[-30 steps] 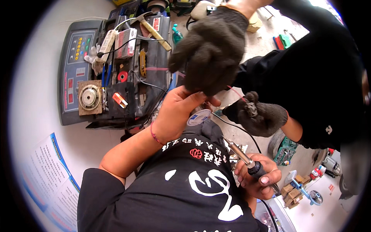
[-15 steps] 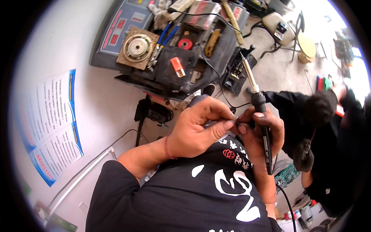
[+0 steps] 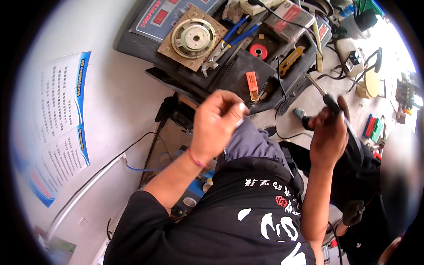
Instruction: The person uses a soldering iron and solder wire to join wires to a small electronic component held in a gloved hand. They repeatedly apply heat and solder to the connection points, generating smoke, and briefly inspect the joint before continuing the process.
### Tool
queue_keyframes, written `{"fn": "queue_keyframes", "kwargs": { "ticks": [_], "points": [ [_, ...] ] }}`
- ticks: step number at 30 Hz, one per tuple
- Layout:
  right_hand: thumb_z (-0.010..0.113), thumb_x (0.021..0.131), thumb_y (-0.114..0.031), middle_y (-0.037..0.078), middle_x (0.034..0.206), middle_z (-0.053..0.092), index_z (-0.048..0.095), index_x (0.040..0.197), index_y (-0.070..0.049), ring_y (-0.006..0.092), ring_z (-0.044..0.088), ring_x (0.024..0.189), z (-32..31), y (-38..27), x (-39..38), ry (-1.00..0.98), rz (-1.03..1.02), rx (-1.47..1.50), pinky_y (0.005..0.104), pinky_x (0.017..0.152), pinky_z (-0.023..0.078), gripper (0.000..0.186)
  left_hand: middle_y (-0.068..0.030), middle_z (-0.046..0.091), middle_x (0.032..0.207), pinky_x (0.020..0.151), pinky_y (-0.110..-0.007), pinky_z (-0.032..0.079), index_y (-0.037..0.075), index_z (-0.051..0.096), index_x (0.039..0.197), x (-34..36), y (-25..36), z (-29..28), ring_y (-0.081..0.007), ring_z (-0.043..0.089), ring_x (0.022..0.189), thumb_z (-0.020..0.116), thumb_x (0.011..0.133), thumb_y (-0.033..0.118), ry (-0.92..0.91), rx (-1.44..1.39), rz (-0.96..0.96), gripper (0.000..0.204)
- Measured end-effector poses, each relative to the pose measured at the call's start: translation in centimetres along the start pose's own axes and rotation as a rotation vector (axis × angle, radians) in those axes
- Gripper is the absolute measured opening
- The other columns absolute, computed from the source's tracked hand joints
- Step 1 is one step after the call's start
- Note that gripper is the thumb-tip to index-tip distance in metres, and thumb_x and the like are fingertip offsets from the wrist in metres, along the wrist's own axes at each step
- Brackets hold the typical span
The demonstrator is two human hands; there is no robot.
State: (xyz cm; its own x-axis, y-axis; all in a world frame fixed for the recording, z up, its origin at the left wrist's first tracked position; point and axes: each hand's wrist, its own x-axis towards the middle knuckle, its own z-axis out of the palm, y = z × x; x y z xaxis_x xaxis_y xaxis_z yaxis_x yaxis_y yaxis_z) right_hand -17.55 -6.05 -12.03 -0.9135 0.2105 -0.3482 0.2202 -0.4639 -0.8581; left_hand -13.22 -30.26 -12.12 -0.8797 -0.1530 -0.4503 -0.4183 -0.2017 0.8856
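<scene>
My left hand [image 3: 214, 126] is closed, thumb against forefinger, above my lap and near the front of the cluttered black bench [image 3: 150, 79]; a small pale item shows at the thumb, too hidden to name. My right hand [image 3: 327, 137] grips a soldering iron [image 3: 329, 99], its metal end pointing up-left toward the bench's right side. On the bench lie a round speaker [image 3: 194, 37] on a board, blue-handled pliers [image 3: 245, 33], a red spool [image 3: 258, 51], an orange box [image 3: 251, 81] and a yellow knife [image 3: 291, 59].
A co-worker [image 3: 366, 229] in black, wearing a dark glove [image 3: 353, 212], is at the lower right. A wall [image 3: 110, 97] with a poster [image 3: 64, 123] runs along the left. A round yellow stool [image 3: 371, 84] and green-red cases [image 3: 373, 128] stand on the right floor.
My hands have separated, the left rising slightly, the right moving right with the iron. The view has swung toward the bench. The co-worker's gloved hands, earlier beside mine, are now lower right.
</scene>
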Motion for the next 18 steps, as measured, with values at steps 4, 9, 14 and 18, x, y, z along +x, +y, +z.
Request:
{"fn": "queue_keyframes", "kwargs": {
  "ticks": [4,9,14,18],
  "points": [
    [0.052,0.098,-0.028,0.003,0.073,0.057,0.059,0.124,0.001,0.0126,0.05,0.06,-3.1,6.2,8.3,-0.161,0.188,0.249,0.033,0.059,0.044,0.04,-0.0034,0.069,0.09,0.07,-0.022,0.051,0.001,0.062,0.1,3.7,-1.2,-1.9,-0.0063,0.061,0.077,0.065,0.097,0.005,0.019,0.074,0.002,0.006],
    [0.053,0.096,-0.026,0.003,0.066,0.054,0.059,0.117,0.002,0.0121,0.047,0.053,2.5,4.6,10.5,-0.254,0.097,-0.014,0.028,0.053,0.042,0.035,-0.0042,0.07,0.095,0.073,-0.022,0.051,0.001,0.062,0.103,4.9,-1.8,-2.0,-0.0064,0.062,0.081,0.064,0.098,0.006,-0.085,0.092,-0.077,0.008],
    [0.069,0.09,-0.005,0.01,0.101,0.066,0.06,0.112,0.003,0.0145,0.065,0.084,0.3,1.7,2.9,-0.635,-0.129,-0.589,0.0275,0.076,0.052,0.025,-0.0065,0.071,0.108,0.074,-0.02,0.05,0.0,0.062,0.106,4.9,-2.1,-1.6,-0.0039,0.059,0.081,0.064,0.097,0.003,-0.123,-0.039,-0.064,0.009],
    [0.068,0.084,0.001,0.017,0.095,0.069,0.061,0.109,0.002,0.0276,0.07,0.085,-0.8,2.8,0.2,-0.634,-0.218,-0.689,0.0356,0.077,0.055,0.026,-0.0076,0.069,0.118,0.076,-0.02,0.05,-0.001,0.061,0.106,5.5,-2.6,-1.8,-0.0022,0.056,0.083,0.063,0.097,-0.001,-0.197,-0.014,-0.027,0.009]
  ]
}}
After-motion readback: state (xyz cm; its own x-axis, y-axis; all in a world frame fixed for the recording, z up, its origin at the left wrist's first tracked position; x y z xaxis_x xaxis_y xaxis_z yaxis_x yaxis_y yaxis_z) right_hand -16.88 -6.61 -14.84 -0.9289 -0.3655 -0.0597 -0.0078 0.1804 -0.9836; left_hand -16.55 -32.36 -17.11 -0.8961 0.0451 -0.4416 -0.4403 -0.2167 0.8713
